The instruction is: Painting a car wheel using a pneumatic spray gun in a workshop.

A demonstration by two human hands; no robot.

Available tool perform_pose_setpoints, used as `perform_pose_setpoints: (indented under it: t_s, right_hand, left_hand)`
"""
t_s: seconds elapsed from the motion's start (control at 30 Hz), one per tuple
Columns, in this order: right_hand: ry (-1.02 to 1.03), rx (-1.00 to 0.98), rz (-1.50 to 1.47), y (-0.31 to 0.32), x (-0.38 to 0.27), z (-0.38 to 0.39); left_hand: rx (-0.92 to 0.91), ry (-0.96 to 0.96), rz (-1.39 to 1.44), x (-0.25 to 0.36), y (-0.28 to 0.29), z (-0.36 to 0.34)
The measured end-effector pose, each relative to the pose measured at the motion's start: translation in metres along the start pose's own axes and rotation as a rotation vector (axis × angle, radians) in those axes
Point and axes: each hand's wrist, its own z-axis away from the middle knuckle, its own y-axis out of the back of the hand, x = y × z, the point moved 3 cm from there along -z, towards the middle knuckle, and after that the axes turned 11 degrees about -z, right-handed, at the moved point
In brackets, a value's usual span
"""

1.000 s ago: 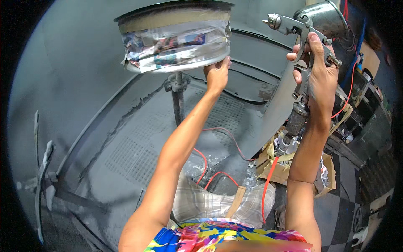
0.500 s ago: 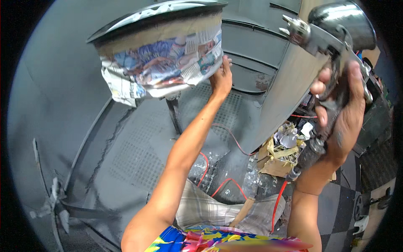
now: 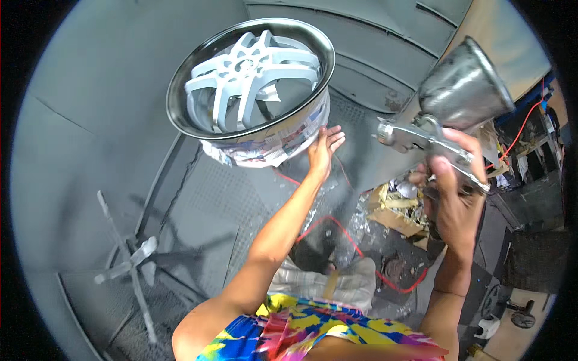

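A car wheel rim (image 3: 227, 71) with white spokes and a glossy dark lip is raised in front of me, its face tilted up toward me. Newspaper (image 3: 259, 147) wraps its barrel. My left hand (image 3: 325, 150) lies against the papered right side with the fingers extended, not wrapped round it. In my right hand (image 3: 454, 201) is a metal spray gun (image 3: 415, 137), gripped by its handle. The gun's grey cup (image 3: 463, 87) sits on top, and its nozzle points left toward the wheel rim. What supports the wheel rim is hidden beneath it.
A red air hose (image 3: 337, 222) loops over the grey floor. An opened cardboard box (image 3: 391, 210) of crumpled scraps stands below the spray gun. At lower left is a paint-coated metal stand (image 3: 135, 262) with spread arms. Grey panels (image 3: 367, 33) form the far wall.
The wheel rim now shows its spoked face, and lower in view; before, mostly its papered side showed. The spray gun has come lower and a little left. My left hand stays against the newspaper.
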Motion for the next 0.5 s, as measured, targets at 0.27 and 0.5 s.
perform_pose_setpoints:
  t_s: [0.27,0.5]
  right_hand:
    - [-0.185,-0.071,0.136,0.030,-0.052,-0.065]
    - [-0.133,-0.085,0.230,0.006,-0.079,-0.102]
  left_hand:
    - [0.025,0.335,0.107,0.043,0.024,0.052]
    - [0.168,0.350,-0.123,0.099,0.101,0.086]
